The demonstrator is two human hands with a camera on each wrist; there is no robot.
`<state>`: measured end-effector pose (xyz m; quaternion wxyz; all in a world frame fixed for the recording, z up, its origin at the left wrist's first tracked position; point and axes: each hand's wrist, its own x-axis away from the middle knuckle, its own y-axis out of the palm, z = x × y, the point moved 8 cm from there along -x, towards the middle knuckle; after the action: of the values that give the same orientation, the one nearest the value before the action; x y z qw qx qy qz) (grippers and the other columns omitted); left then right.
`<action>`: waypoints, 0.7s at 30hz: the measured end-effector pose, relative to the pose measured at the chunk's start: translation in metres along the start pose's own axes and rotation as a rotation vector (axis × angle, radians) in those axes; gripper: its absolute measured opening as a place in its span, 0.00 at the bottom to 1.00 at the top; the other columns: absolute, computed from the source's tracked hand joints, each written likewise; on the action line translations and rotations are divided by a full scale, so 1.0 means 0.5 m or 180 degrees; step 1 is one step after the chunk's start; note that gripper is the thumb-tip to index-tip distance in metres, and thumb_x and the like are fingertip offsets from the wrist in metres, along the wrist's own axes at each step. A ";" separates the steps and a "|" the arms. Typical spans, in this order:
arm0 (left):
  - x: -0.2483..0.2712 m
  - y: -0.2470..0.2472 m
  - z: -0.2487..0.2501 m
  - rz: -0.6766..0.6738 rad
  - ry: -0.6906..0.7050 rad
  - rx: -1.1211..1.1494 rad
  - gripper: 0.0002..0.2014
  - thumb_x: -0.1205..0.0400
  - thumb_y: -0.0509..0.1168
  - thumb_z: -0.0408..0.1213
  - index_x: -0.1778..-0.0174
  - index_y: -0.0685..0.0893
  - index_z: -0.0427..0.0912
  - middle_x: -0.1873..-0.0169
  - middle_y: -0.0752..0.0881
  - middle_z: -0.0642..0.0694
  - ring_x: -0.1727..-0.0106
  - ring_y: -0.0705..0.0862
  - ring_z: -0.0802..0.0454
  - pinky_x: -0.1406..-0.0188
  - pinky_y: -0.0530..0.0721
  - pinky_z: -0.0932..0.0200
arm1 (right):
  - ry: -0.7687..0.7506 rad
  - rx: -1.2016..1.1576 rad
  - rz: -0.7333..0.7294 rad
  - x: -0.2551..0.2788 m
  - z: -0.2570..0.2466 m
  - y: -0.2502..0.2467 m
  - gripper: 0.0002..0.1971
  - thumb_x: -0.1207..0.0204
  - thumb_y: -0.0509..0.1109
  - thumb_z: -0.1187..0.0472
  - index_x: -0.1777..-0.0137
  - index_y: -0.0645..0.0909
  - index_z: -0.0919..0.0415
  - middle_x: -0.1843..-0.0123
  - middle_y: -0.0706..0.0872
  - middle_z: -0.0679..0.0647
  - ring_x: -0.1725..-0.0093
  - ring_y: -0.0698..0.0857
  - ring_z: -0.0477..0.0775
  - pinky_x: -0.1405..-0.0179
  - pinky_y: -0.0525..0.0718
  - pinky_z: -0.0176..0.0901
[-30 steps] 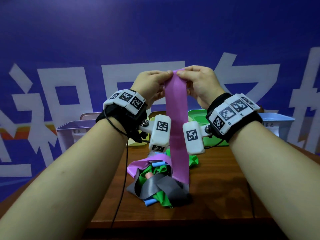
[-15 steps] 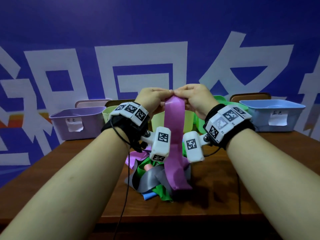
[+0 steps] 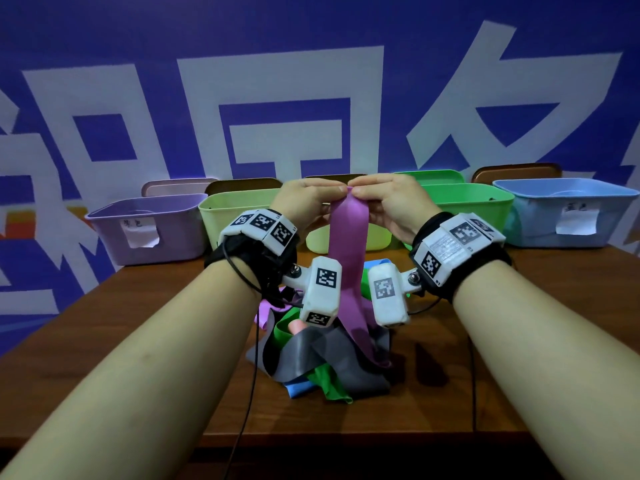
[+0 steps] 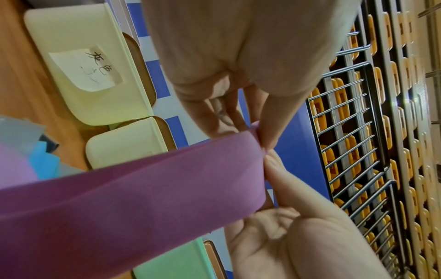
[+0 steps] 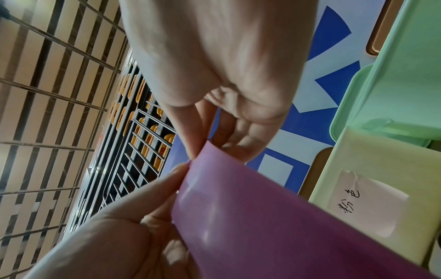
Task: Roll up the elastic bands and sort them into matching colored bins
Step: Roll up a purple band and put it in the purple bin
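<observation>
Both hands are raised above the wooden table [image 3: 519, 341], meeting at the top edge of a purple elastic band [image 3: 347, 244]. The left hand [image 3: 304, 202] pinches that edge between thumb and fingertips, and the right hand [image 3: 388, 202] pinches it just beside the left, the two thumbs almost touching. From the pinch the purple elastic band hangs straight down between the two wrist-mounted cameras, and its lower end lands on the pile of loose bands [image 3: 322, 358] (grey, green, blue and lighter purple strips, all tangled) lying on the table directly below the hands.

In the left wrist view the top edge of the band [image 4: 167, 188] looks slightly turned over where the fingertips [image 4: 269, 136] grip it; whether a roll has begun cannot be told.

Behind the pile, along the far edge of the table, stands a row of bins: a purple bin [image 3: 149, 230] to the far left of the pile, a yellow-green bin [image 3: 235, 216] next to it, a green bin [image 3: 478, 206] behind the right hand, and a blue bin [image 3: 568, 209] to the far right. Several carry a paper label with handwriting.
</observation>
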<state>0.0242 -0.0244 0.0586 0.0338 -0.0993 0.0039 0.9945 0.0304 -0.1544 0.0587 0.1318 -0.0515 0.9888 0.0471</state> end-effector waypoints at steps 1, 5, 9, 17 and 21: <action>-0.003 -0.001 -0.002 0.0005 0.0022 -0.0021 0.05 0.20 0.68 0.28 0.56 0.88 0.38 0.69 0.87 0.47 0.73 0.81 0.58 0.72 0.80 0.69 | 0.0005 0.0024 -0.0017 0.000 0.002 0.000 0.08 0.23 0.67 0.74 0.57 0.85 0.62 0.65 0.88 0.54 0.67 0.85 0.48 0.65 0.85 0.36; -0.010 -0.004 -0.005 0.0044 0.0097 -0.0052 0.05 0.20 0.68 0.26 0.57 0.88 0.38 0.73 0.87 0.49 0.75 0.82 0.60 0.73 0.80 0.68 | -0.0022 0.0206 -0.0084 0.004 0.002 0.003 0.05 0.20 0.67 0.68 0.56 0.84 0.62 0.61 0.86 0.56 0.66 0.84 0.49 0.64 0.85 0.37; -0.011 -0.001 -0.008 0.0015 0.0082 -0.0041 0.05 0.20 0.68 0.27 0.57 0.88 0.38 0.74 0.87 0.51 0.76 0.82 0.61 0.74 0.80 0.69 | -0.0034 0.0212 0.0002 0.002 0.000 0.000 0.05 0.21 0.68 0.70 0.58 0.83 0.64 0.62 0.85 0.58 0.67 0.84 0.49 0.67 0.84 0.35; -0.008 0.002 -0.009 -0.0076 0.0009 0.0119 0.06 0.21 0.68 0.25 0.54 0.89 0.37 0.67 0.88 0.45 0.70 0.83 0.57 0.73 0.81 0.69 | 0.0104 0.0009 0.0009 0.001 -0.002 0.000 0.07 0.23 0.67 0.74 0.58 0.83 0.64 0.64 0.85 0.57 0.68 0.83 0.50 0.67 0.83 0.36; -0.006 0.006 -0.010 -0.0112 -0.0079 0.0261 0.03 0.20 0.69 0.31 0.54 0.87 0.35 0.70 0.87 0.46 0.74 0.83 0.57 0.75 0.80 0.69 | 0.0116 -0.0075 -0.0001 0.003 -0.002 0.000 0.08 0.23 0.66 0.76 0.58 0.82 0.65 0.63 0.85 0.58 0.67 0.84 0.49 0.67 0.84 0.35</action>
<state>0.0276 -0.0278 0.0544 0.0554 -0.0855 0.0425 0.9939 0.0288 -0.1547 0.0593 0.1132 -0.0541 0.9904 0.0577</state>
